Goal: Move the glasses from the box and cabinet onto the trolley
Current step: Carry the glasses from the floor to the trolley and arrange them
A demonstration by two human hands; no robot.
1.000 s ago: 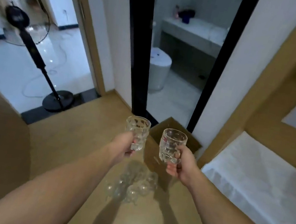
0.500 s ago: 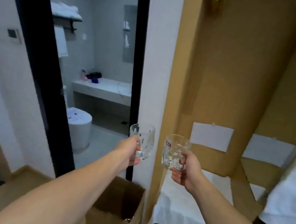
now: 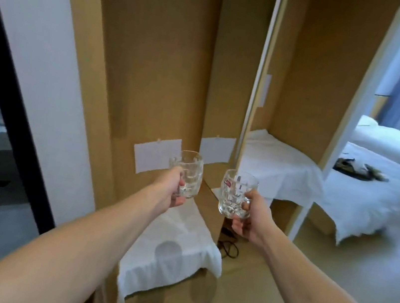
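Each of my hands carries a clear dimpled glass mug, upright and raised in front of me. My left hand (image 3: pixel 173 190) grips the left mug (image 3: pixel 187 173) by its handle side. My right hand (image 3: pixel 251 218) grips the right mug (image 3: pixel 235 195), which has a small red sticker near its rim. Both mugs are held in the air in front of a wooden cabinet niche (image 3: pixel 159 71). Neither the box nor the trolley is in view.
A white cloth (image 3: pixel 173 246) covers the low cabinet shelf below the mugs. A mirror panel (image 3: pixel 299 93) stands to the right, a black cable (image 3: pixel 228 245) lies on the floor beneath it. A white bed (image 3: pixel 375 195) is at right, a dark door frame (image 3: pixel 10 100) at left.
My view has swung right from the bathroom doorway and the cardboard box to the cabinet niche and bedroom. Both hands keep hold of their mugs, still raised side by side.
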